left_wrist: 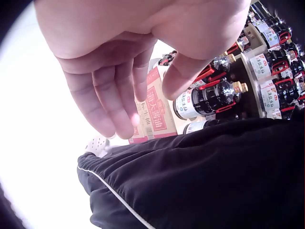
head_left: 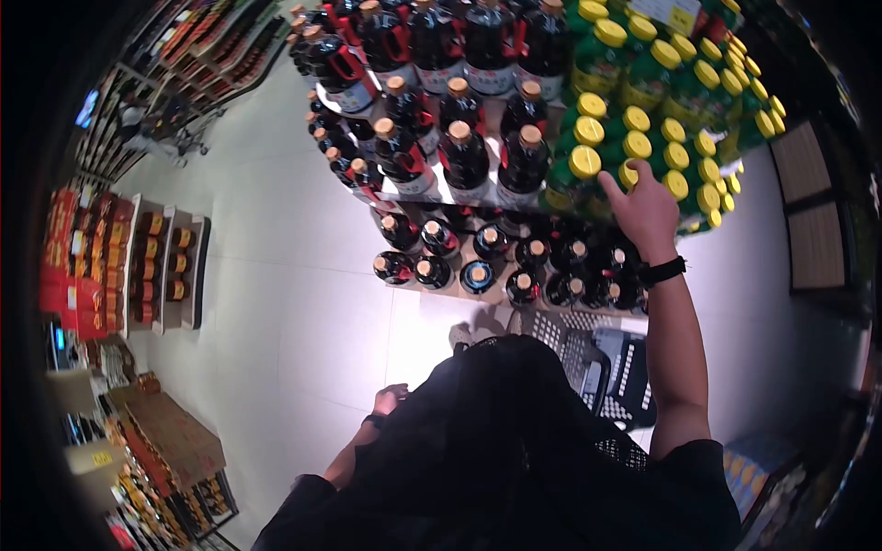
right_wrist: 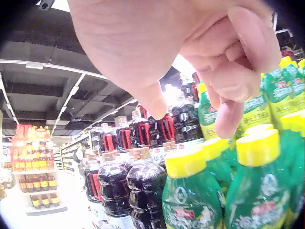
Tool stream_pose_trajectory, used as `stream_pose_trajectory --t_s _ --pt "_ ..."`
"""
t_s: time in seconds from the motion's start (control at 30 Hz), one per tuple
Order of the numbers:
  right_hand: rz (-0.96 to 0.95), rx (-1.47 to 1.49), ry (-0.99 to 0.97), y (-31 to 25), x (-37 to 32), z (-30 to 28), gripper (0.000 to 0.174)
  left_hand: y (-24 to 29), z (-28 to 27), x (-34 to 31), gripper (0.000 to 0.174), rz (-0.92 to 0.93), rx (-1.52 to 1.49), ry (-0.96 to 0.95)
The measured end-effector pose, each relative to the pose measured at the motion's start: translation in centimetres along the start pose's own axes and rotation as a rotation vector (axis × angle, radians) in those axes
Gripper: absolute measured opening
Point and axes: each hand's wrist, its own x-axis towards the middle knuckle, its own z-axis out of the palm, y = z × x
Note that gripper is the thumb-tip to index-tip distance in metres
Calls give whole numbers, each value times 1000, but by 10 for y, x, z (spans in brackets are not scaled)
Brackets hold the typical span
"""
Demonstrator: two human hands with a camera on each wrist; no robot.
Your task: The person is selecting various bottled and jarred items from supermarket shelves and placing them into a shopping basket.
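Over the front rows of green bottles (right_wrist: pixel 183 200) with yellow caps (right_wrist: pixel 258 147) reaches my right hand (head_left: pixel 646 209). Its thumb points down and its fingers bend loosely, with nothing between them. In the head view the fingertips overlap a yellow cap near the front edge of the display. Dark sauce bottles (head_left: pixel 464 161) with tan caps stand immediately left of the green ones. My left hand (left_wrist: pixel 119 62) hangs low beside the body, fingers loosely bent and holding nothing. Beyond it, the left wrist view shows a printed carton (left_wrist: pixel 157 107) and a dark bottle with a red handle (left_wrist: pixel 207 100).
A lower tier of dark bottles (head_left: pixel 478 275) sits below the front edge of the display. By my legs is a grey perforated basket (head_left: pixel 574 354). Pale floor (head_left: pixel 276 230) stretches left toward a shelf of orange-labelled jars (head_left: pixel 147 266). A person with a cart (head_left: pixel 152 129) is farther off.
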Motion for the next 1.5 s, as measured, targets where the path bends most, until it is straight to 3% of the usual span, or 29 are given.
stream_pose_trajectory --t_s 0.03,0.1,0.23,0.27,0.3,0.47,0.5,0.53,0.6,0.7,0.8,0.83,0.87,1.0,1.2,1.3,1.33,1.43,1.5 --pt "77 3 -27 10 -16 -6 57 8 -9 -1 38 95 175 -60" --pt "225 28 -45 32 -57 -14 53 -24 -11 18 45 -69 -227 -168" --pt "525 -22 -187 101 -179 3 52 -27 -26 24 37 -124 -211 -294" --pt "573 -33 -214 114 -218 7 53 -19 -26 31 36 -361 -382 -299" --pt "646 19 -257 126 -258 14 54 -10 -27 38 35 -602 -549 -256" --pt "944 492 -407 145 -439 54 59 13 -30 54 36 -667 -406 -236" --pt "944 731 -331 143 -462 66 60 18 -30 57 36 -659 -415 -239" --pt "922 775 -241 142 -481 79 63 23 -30 57 36 -653 -426 -241" --pt "912 859 -157 145 -493 92 51 32 -27 56 36 -603 -397 -252" --pt "981 844 -291 161 -495 103 39 44 -18 47 36 -554 -361 -224" --pt "934 865 -275 169 -491 112 35 45 -6 23 37 -554 -378 -150" --pt "941 907 -288 176 -491 118 26 39 -3 10 36 -544 -404 -129" --pt "856 843 -279 184 -492 124 26 30 0 -3 34 -534 -419 -115" --pt "917 912 -461 190 -490 112 28 35 18 -72 36 -574 -376 -43" --pt "1006 1112 -564 173 -478 68 28 -18 41 -177 35 -679 -626 123" --pt "1021 1115 -589 174 -477 80 27 0 49 -222 37 -594 -393 133" --pt "1018 1067 -591 176 -478 88 28 -24 54 -233 37 -556 -451 136" --pt "1014 935 -566 169 -477 95 29 -86 59 -235 38 -378 92 -62" --pt "1018 878 -552 154 -473 90 32 -108 54 -239 39 -229 12 -37"
